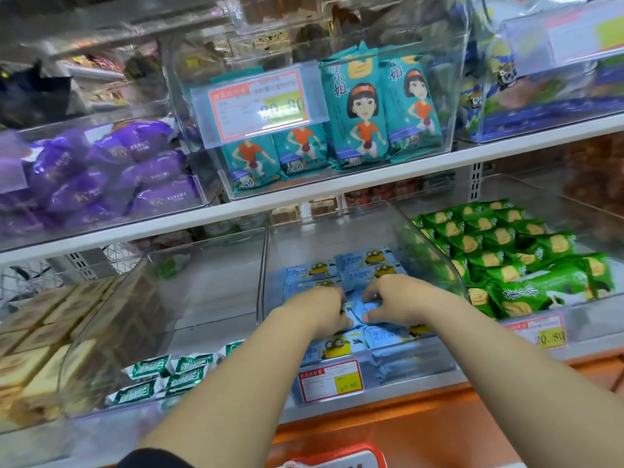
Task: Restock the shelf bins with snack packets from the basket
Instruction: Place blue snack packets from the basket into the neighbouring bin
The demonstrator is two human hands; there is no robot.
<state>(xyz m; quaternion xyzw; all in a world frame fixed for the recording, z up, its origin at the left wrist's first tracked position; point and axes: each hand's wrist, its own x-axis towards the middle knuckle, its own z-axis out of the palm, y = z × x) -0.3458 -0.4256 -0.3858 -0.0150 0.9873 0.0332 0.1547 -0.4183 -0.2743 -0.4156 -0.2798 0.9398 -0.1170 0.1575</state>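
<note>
A: Progress?
B: Partway, I judge. The clear plastic bin [337, 231] at the front edge of the lower white shelf [405, 398] holds pale blue cartoon-printed snack packets [364, 261] in a shallow layer, and its rear floor is bare.
A: Hands?
B: Left hand [317, 309] and right hand [395, 305] reach in side by side. Each grip is curled round packets on the pile.

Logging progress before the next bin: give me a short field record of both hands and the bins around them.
left hand: grips blue packets in middle bin
right hand: pinches the same blue packets
middle bin: clear, lower shelf, partly filled
bin to right: green packets
bin to left: green-and-white packets
upper shelf: teal packets, purple packets
basket: not clearly in view
</note>
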